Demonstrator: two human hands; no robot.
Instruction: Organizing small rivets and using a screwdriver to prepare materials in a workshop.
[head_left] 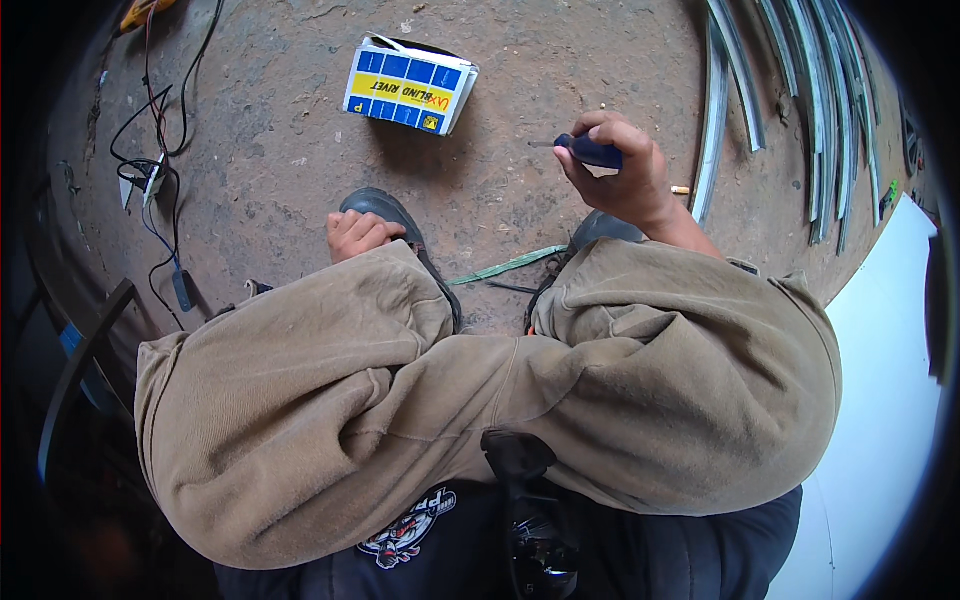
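Observation:
Raised in front of my right leg, my right hand (622, 160) grips a small screwdriver (597, 153) by its dark blue handle. Its short thin metal shaft points left, free of any other thing. My left hand (362, 236) rests beside the toe of my left boot (385, 208), just past the trouser knee. Its fingers are curled and the palm is hidden, so I cannot make out whether anything is inside. Ahead of both hands, a blue, yellow and white cardboard box (410, 90) stands on the floor with its top flap loose.
Several long grey metal strips (822, 120) lie at the far right. A white sheet (868, 400) is near my right knee. Black cables (178, 140) tangle on the left by a dark metal frame (85, 360). A green strap (508, 265) lies between my boots on the rough floor (270, 120).

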